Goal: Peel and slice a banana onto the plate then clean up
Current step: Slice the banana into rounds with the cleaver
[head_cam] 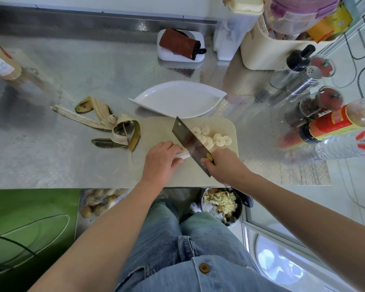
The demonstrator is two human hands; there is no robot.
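- Denim-clad legs [198, 249] sit closest, below the edge of the steel counter [51, 154].
- Left hand [159, 163] rests on the pale cutting board [156, 129], fingers curled together over the short banana stub [183, 155].
- Right hand [222, 165] is clamped round the handle of the cleaver [189, 140], whose blade stands against the stub's cut end.
- Cut slices [213, 139] lie heaped on the board right of the blade. The white leaf-shaped plate [177, 98] just behind holds none yet.
- Peel [108, 123] lies on the counter, left of the board.
- Judging by looks, the flesh is soft, light and slippery. Hold the stub gently at its uncut end with fingertips tucked back, and carry the slices on the flat blade rather than pinching them.
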